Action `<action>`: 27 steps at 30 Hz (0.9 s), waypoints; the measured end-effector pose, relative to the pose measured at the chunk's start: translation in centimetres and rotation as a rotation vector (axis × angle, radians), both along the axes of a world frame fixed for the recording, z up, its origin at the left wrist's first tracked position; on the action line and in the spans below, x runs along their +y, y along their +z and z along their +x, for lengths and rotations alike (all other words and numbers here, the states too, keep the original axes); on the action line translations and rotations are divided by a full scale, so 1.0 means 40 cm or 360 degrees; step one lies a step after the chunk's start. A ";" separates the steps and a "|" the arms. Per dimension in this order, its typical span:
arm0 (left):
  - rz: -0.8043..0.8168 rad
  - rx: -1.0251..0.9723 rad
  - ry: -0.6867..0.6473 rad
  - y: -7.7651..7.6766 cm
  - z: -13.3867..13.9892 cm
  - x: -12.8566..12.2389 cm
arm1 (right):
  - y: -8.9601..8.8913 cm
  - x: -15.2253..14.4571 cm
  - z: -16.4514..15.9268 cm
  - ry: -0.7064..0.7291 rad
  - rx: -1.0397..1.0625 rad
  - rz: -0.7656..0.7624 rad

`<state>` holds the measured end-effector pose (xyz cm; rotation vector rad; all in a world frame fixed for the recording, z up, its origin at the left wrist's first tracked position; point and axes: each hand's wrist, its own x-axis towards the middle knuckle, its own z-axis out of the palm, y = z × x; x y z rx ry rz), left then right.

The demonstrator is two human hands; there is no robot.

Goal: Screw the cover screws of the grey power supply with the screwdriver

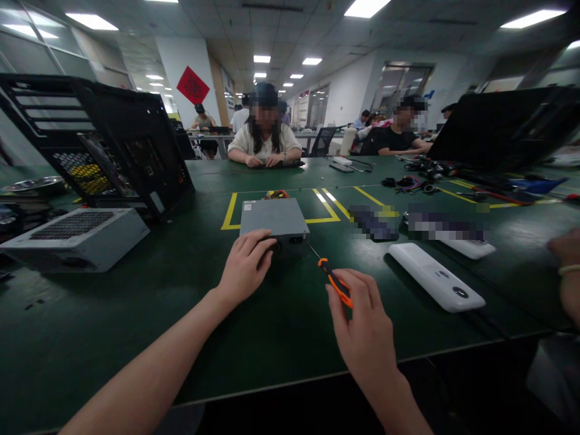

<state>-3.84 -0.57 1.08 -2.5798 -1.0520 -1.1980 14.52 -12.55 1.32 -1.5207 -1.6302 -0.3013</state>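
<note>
A grey computer power supply [274, 216] lies on the green table in front of me, its socket side facing me and a bundle of cables behind it. My left hand [244, 266] is closed over its near left corner, fingers on the top edge. An orange and black screwdriver [336, 281] is in my right hand [365, 320], pinched by the handle. Its shaft points up and left, and the tip is at the power supply's near right corner. Whether the tip sits in a screw is too small to tell.
At the left stand a second power supply [97, 241] and a black computer case [131, 145]. On the right lie a white handheld device [435, 275], another partly blurred one [471, 246], and loose cables [414, 183]. A person [265, 139] sits opposite; another's hand [568, 254] shows at the right edge.
</note>
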 end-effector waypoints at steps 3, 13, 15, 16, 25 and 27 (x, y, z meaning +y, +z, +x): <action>0.0047 0.0134 0.0052 0.001 -0.004 0.011 | -0.003 0.009 0.019 -0.0086 -0.0041 0.0119; 0.0061 0.0354 0.0133 0.002 -0.002 0.009 | -0.027 0.020 0.017 0.0011 -0.0278 0.0210; 0.0071 0.0373 0.0150 0.003 -0.002 0.008 | -0.021 0.018 0.019 -0.0099 -0.0247 0.0111; 0.0071 0.0383 0.0153 0.003 -0.002 0.007 | -0.016 0.016 0.019 -0.0148 -0.0211 0.0040; 0.0065 0.0370 0.0146 0.004 0.002 0.003 | -0.004 0.009 0.007 0.0117 -0.0128 0.0183; 0.0055 0.0366 0.0130 0.004 0.002 0.003 | -0.003 0.018 0.019 -0.0054 -0.0111 0.0249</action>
